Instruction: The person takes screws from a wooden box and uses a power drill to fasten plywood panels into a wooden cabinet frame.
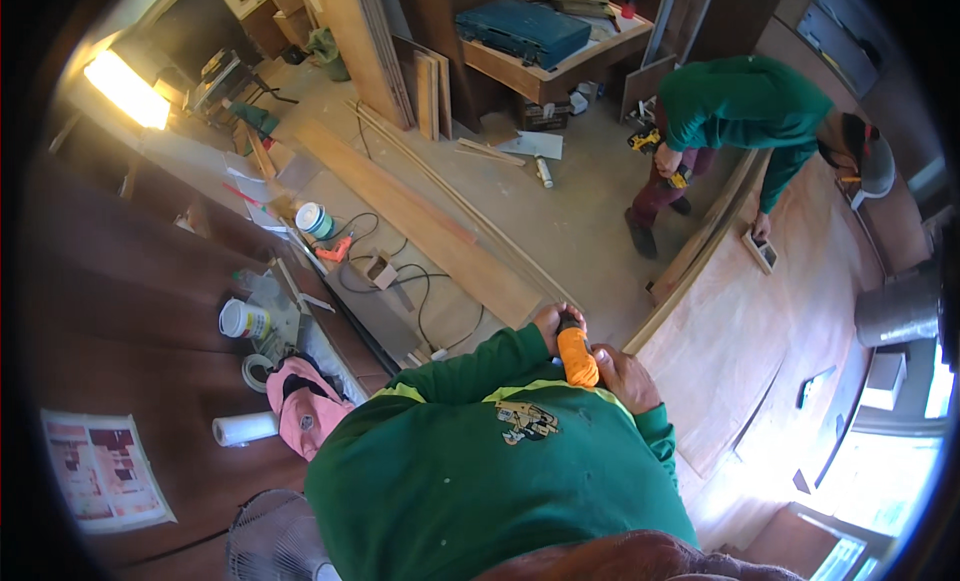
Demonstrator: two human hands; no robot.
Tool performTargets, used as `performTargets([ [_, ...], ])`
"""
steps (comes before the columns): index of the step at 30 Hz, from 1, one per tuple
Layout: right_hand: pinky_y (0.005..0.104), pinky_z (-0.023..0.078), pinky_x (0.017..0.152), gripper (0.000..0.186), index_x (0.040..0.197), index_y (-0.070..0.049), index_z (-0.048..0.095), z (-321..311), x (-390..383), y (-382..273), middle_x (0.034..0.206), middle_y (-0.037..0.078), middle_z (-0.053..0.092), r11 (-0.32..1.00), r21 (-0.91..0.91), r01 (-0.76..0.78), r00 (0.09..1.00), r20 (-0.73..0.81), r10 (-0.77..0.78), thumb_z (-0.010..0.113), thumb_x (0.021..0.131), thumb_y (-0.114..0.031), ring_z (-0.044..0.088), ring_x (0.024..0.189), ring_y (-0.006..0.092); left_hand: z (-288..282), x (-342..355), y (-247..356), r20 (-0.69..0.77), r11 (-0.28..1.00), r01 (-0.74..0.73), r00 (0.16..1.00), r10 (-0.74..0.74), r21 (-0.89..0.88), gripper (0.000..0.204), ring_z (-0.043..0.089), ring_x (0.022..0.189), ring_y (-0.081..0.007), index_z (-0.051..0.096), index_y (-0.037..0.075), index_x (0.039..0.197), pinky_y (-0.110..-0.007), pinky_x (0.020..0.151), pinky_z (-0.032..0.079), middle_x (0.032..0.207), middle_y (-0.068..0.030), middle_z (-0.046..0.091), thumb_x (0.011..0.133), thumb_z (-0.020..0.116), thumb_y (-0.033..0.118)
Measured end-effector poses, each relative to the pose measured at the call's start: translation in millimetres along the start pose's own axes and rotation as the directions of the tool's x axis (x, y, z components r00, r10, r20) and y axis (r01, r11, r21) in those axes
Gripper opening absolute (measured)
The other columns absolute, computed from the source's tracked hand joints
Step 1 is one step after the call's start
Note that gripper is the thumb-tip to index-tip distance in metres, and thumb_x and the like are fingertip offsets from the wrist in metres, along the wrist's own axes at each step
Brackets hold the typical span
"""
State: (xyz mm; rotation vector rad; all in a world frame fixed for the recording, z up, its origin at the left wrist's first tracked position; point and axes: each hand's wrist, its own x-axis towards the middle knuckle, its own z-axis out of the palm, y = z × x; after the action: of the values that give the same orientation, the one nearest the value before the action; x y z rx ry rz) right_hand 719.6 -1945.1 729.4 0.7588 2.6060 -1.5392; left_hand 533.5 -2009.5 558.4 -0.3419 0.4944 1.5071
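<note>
We held an orange tool handle (577,358) at chest height, right hand (627,378) wrapped around it, left hand (553,321) pinching its tip; the curved plywood panel (760,321) beside us looked untouched.

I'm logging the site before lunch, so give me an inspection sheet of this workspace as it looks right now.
Surface: curved plywood panel, bare, with a small cut-out.
Job's things: orange-handled tool, held upright at the chest.
Clutter: pink cap, paper roll, white tubs, tape roll, printed sheet.
Hands: left hand at the tool's top; right hand wraps the handle.
Cables: black cords looped on the floor.
Surroundings: long boards, blue tool case, co-worker in green bending over, fan.
</note>
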Motion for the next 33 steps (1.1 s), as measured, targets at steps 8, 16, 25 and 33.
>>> performTargets([
  [8, 0.0458, 0.049, 0.08, 0.056, 0.11, -0.002, 0.064, -9, -10, -3, 0.092, 0.021, 0.067, 0.999, -0.03, -0.012, 0.997, -0.072, 0.01, 0.034, 0.102, -0.049, 0.063, 0.089, 0.0398, 3, 10, -1, 0.085, 0.996, 0.031, 0.996, -0.038, 0.082, 0.031, 0.059, 0.077, -0.0297, 0.053, 0.006, 0.083, -0.044, 0.078, 0.051, 0.077, -0.0126, 0.059, 0.099, 0.04, 0.028],
  [16, 0.0469, 0.048, 0.078, 0.057, 0.113, -0.003, 0.063, -4, -25, 1, 0.091, 0.022, 0.067, 0.998, -0.012, -0.066, 0.979, -0.193, 0.063, 0.031, 0.102, -0.05, 0.063, 0.086, 0.0401, 6, 32, 8, 0.144, 0.957, 0.185, 0.965, -0.22, 0.221, 0.03, 0.057, 0.08, -0.0257, 0.053, 0.007, 0.081, -0.042, 0.078, 0.051, 0.079, -0.0094, 0.057, 0.099, 0.042, 0.029],
  [25, 0.0477, 0.049, 0.081, 0.065, 0.114, -0.007, 0.065, 10, -41, 3, 0.094, 0.021, 0.068, 0.974, 0.071, -0.214, 0.933, -0.282, 0.226, 0.031, 0.098, -0.06, 0.064, 0.09, 0.0394, 15, 38, 4, 0.042, 0.9, 0.343, 0.929, -0.367, 0.269, 0.027, 0.056, 0.078, -0.026, 0.052, 0.006, 0.08, -0.041, 0.079, 0.05, 0.078, -0.0107, 0.056, 0.097, 0.044, 0.026],
  [33, 0.0478, 0.049, 0.083, 0.062, 0.118, -0.009, 0.064, 9, -51, -4, 0.095, 0.021, 0.069, 0.949, 0.1, -0.3, 0.913, -0.256, 0.316, 0.031, 0.099, -0.058, 0.064, 0.09, 0.0387, 21, 39, 1, -0.031, 0.863, 0.476, 0.878, -0.478, 0.167, 0.038, 0.056, 0.076, -0.026, 0.053, 0.005, 0.081, -0.041, 0.077, 0.05, 0.077, -0.0117, 0.056, 0.101, 0.037, 0.033],
])
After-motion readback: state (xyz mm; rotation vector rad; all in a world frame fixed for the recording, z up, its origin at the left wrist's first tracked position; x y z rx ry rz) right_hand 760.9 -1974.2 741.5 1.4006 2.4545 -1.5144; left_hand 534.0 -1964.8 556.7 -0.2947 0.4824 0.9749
